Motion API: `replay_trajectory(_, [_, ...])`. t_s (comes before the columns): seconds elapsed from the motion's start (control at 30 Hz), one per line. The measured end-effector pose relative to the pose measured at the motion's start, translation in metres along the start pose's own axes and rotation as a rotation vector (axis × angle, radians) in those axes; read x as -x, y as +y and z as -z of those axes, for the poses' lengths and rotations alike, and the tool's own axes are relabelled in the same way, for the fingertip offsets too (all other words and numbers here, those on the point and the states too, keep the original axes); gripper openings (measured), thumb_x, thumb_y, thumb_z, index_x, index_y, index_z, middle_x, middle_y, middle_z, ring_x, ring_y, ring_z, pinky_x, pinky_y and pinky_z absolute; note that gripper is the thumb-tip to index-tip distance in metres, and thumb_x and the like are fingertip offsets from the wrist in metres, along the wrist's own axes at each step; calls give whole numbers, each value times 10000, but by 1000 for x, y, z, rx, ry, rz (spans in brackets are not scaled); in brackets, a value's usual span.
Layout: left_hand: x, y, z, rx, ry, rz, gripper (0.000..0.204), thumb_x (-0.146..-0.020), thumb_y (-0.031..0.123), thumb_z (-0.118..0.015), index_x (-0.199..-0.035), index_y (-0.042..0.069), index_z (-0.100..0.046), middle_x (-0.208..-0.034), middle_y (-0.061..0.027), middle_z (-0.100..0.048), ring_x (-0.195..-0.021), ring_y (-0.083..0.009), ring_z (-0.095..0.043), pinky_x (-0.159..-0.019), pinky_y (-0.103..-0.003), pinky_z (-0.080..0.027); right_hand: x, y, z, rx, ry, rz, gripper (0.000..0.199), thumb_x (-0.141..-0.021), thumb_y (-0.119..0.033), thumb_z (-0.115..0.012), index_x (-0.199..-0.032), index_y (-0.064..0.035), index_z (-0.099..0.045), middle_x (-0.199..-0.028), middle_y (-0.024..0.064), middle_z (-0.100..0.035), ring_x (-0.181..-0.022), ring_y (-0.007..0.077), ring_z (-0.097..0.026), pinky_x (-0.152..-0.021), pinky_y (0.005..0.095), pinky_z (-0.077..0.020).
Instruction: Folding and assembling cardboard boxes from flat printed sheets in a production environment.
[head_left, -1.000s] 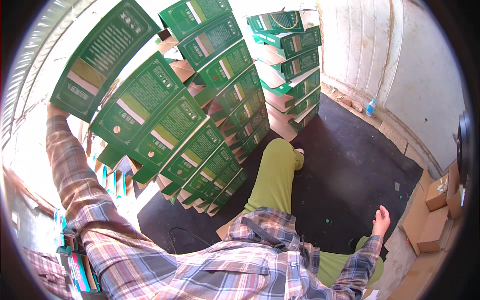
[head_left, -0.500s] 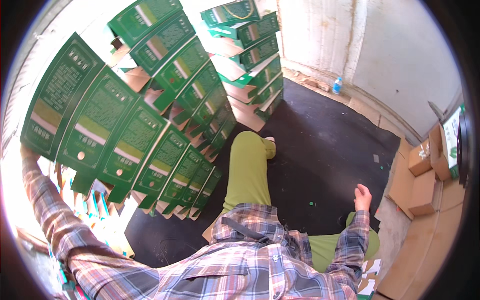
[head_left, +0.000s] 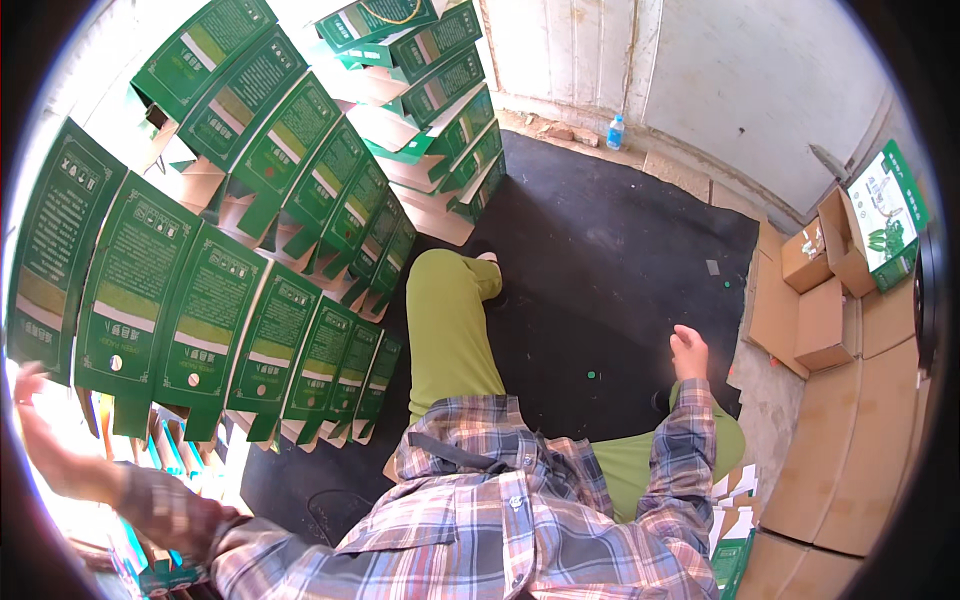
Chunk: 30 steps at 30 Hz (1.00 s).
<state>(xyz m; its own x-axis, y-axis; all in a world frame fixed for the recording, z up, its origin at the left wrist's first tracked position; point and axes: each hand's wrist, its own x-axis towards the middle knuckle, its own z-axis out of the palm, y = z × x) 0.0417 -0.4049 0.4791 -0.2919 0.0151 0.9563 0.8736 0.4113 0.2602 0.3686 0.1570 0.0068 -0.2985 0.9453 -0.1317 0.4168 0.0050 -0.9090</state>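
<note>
Tall green printed cartons (head_left: 140,285) stand in a slanting row at the left, their bottom flaps hanging loose. My left hand (head_left: 55,440) is beside the nearest carton's lower corner, somewhat blurred. Its fingers look stretched out and hold nothing I can see. Over by my bent right leg, my right hand (head_left: 690,352) hovers above the dark mat (head_left: 590,260), loosely spread and holding nothing visible.
More green cartons (head_left: 440,90) are stacked at the back. Brown cardboard boxes (head_left: 830,320) line the right side, with a white-and-green box (head_left: 885,215) on top. A blue-labelled bottle (head_left: 615,132) stands by the wall. Cut cardboard pieces (head_left: 735,520) lie at lower right.
My left hand has come away from the nearest carton's lower edge and moved down. The whole view has shifted, so the cartons sit farther left. My right hand stays near my right leg.
</note>
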Motion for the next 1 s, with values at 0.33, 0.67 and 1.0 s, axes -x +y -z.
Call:
replay_trajectory(0.33, [422, -178, -146, 70, -1279, 1085, 497, -845, 220, -628, -1277, 14, -495, -1151, -142, -599, -1028, -200, -582, -896, -318, -464, 5, 18, 10, 55, -49, -91, 311, -853, -130, -605, -1154, -51, -594, -1062, 83, -635, -921, 152, -610, -657, 270, -511])
replay_trajectory(0.67, [575, -254, -116, -225, -1438, 1215, 751, -759, 351, -696, -1405, 162, -363, -1303, -202, -503, -1216, -353, -470, -1019, -396, -374, 4, 41, 16, 81, -31, -253, 316, -869, -188, -587, -1169, -89, -582, -1057, 27, -626, -861, 119, -604, -574, 261, -504])
replay_trajectory(1.0, [570, -263, -136, -522, -1316, 1101, 588, -786, 277, -664, -1339, 235, -470, -805, -168, -638, -782, -310, -621, -761, -434, -483, 3, 21, 19, 123, -12, -306, 323, -866, -217, -601, -1162, -91, -578, -1024, 23, -633, -822, 110, -604, -549, 240, -493])
